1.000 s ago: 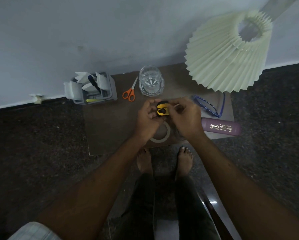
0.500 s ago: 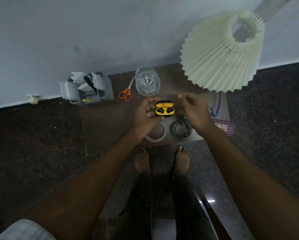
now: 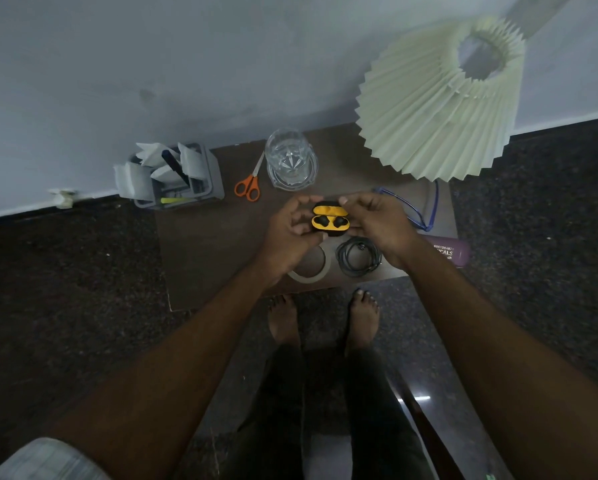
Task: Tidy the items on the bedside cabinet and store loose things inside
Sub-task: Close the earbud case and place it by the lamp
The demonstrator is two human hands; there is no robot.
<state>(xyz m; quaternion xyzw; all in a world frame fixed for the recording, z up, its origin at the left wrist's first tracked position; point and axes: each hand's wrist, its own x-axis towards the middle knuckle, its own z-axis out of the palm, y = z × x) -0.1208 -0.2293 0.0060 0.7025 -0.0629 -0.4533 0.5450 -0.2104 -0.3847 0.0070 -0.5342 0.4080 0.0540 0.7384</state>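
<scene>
- I judge the tidying barely begun: my left hand (image 3: 292, 233) cups the open yellow earbud case (image 3: 330, 220) from the left, and my right hand (image 3: 377, 220) pinches its right side with a fingertip at the raised lid. Both black earbuds sit in their wells.
- The case hangs above the middle of the bedside cabinet top (image 3: 204, 244), which serves as my bench; closing the lid looks like the step in hand.
- Loose things lying out: orange-handled scissors (image 3: 248, 183) and a glass tumbler (image 3: 291, 163) at the far side, blue-framed spectacles (image 3: 419, 209) right, a purple spectacle case (image 3: 453, 252) overhanging the right edge, a coiled black cable (image 3: 358, 256) and a tape roll (image 3: 313, 268) at the near edge.
- The grey organiser (image 3: 183, 176) juts off the far-left corner.
- Open room is the bare left half of the top; the pleated lampshade (image 3: 439, 102) crowds the far right. No drawer or door is visible.
</scene>
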